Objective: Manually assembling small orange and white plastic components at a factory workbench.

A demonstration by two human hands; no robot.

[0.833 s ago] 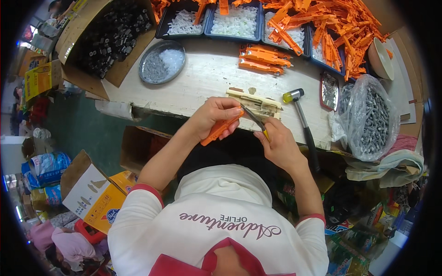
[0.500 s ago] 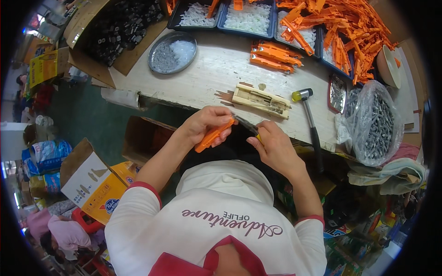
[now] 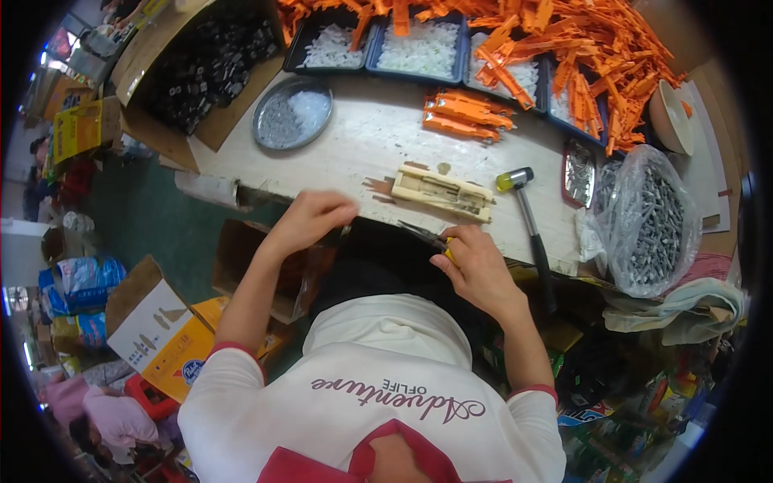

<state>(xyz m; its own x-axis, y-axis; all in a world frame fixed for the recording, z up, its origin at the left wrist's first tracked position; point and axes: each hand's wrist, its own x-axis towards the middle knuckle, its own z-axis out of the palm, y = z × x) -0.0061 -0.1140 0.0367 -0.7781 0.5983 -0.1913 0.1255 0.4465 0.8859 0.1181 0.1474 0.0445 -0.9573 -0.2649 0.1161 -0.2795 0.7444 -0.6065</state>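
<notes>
My right hand [image 3: 475, 259] is closed around the yellow handles of a pair of pliers [image 3: 424, 233]; their dark, slim jaws point left, just off the table's front edge. Out to the left, my left hand [image 3: 312, 219] hangs over an open cardboard box [image 3: 241, 262] below the table edge. Its fingers are bent and partly blurred, and no orange part shows in them. Beyond the pliers, a cream-coloured block fixture [image 3: 443, 193] with a long slot lies on the table. Several orange plastic parts [image 3: 463, 114] are stacked behind it.
A hammer [image 3: 527, 217] lies right of the fixture, near a bag of grey metal pieces [image 3: 651, 229]. At the back stand blue trays [image 3: 419, 74] of white bits beneath heaped orange parts [image 3: 580, 36]. A round metal dish [image 3: 270, 141] and a carton of black pieces [image 3: 213, 133] are left.
My left hand has moved left, away from the pliers, and the orange part it held is out of sight. My right hand still grips the pliers. The view has shifted slightly.
</notes>
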